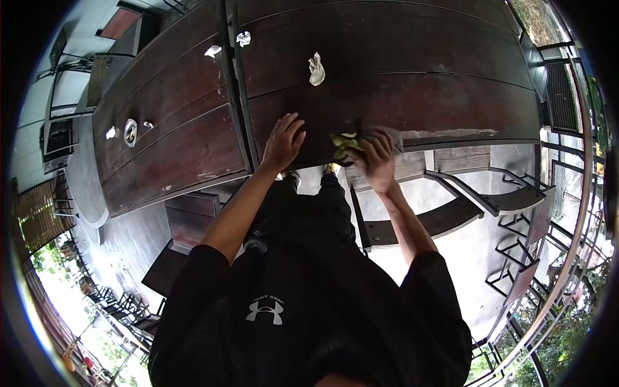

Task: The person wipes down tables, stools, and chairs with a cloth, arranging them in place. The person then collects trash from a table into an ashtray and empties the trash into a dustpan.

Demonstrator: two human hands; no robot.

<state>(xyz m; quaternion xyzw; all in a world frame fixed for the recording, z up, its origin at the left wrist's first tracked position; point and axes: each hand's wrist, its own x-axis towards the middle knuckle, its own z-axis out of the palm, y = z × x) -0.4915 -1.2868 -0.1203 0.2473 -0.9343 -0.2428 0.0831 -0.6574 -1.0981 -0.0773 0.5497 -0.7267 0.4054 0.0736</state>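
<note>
My left hand [282, 143] hovers at or rests on the near edge of the dark wooden table [412, 39], fingers stretched out and nothing in them. I cannot tell whether its palm presses on the wood. My right hand [376, 156] is closed around a crumpled yellow-green and dark cloth [345, 146] at the same edge. Motion smears the cloth and fingertips a little. Farther in on the tabletop lies a crumpled white tissue [316, 69].
Left of a gap, a second dark table [167, 129] bears an ashtray-like round dish [131, 133] and small white scraps. Another crumpled scrap [243, 39] lies by the gap. A bench [425, 222] stands below right; a railing [580, 193] runs along the far right.
</note>
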